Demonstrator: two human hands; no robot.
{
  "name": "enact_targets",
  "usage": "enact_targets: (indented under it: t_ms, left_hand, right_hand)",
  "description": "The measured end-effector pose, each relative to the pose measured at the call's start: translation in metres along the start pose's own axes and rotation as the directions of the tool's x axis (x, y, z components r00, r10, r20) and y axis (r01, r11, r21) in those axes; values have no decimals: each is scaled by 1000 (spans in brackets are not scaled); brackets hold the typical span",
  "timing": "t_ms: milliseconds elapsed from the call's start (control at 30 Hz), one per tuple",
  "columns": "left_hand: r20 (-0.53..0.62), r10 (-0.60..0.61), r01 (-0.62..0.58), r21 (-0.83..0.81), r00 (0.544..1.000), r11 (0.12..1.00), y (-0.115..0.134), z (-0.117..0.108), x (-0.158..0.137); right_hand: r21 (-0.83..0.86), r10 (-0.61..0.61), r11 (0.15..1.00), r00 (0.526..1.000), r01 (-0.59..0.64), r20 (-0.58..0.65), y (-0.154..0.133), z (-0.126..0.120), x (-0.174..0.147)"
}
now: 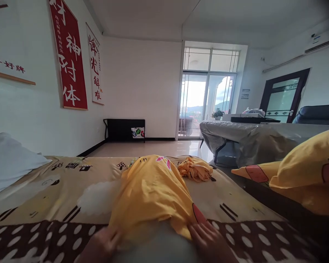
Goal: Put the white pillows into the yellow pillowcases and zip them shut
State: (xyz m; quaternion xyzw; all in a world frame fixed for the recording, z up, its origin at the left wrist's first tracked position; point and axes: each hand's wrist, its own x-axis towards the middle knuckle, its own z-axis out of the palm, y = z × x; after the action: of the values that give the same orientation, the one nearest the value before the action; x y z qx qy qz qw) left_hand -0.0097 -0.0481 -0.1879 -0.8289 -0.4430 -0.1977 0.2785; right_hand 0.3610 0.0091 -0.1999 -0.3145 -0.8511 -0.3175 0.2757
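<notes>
A yellow pillowcase [150, 193] lies over a pale pillow [159, 244] on the bed, covering its far part while the near end stays bare. At the case's open edge on the left, my left hand [105, 241] is closed on the cloth. My right hand [207, 237] grips the opposite edge, just below a red printed patch. Both hands are a little blurred, and the lower frame edge cuts off my forearms. A crumpled orange-yellow cloth [196, 168] rests just beyond the case on its right.
Under everything is a bed sheet [98, 197] with sheep prints and a brown polka-dot band. A white pillow [11, 160] is at the left, and yellow pillows [309, 171] are at the right. Beyond stand a plastic-covered table [235, 133] and a black folded frame [120, 129].
</notes>
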Motion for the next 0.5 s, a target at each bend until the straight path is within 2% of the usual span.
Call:
enact_targets:
  t_ms: [133, 200, 233, 300, 333, 400, 433, 500]
  left_hand:
    - [-198, 26, -13, 65, 980, 998, -12, -76, 20]
    - [-186, 41, -36, 32, 982, 999, -10, -90, 13]
    - [-129, 46, -48, -9, 991, 999, -5, -89, 4]
    - [60, 77, -69, -118, 995, 991, 13, -75, -19]
    - [175, 95, -65, -166, 980, 984, 24, -65, -30]
    - [365, 106, -30, -208, 925, 978, 41, -50, -45]
    - [433, 92, -2, -203, 897, 979, 47, -48, -49]
    - [488, 54, 44, -188, 871, 981, 49, -60, -47]
  right_hand:
    - [1, 114, 993, 991, -114, -68, 18, -51, 19]
    - [87, 169, 983, 981, -161, -97, 16, -69, 17]
    - [155, 182, 973, 981, -170, -68, 10, -72, 12]
    - [316, 167, 928, 979, -197, 120, -8, -69, -4]
    - [384, 139, 894, 957, -233, 256, -18, -66, -13]
    - [442, 86, 835, 872, -327, 482, -31, -63, -27]
    - [440, 80, 823, 840, -360, 537, -33, -65, -31]
    - [417, 80, 837, 833, -354, 548, -28, -76, -36]
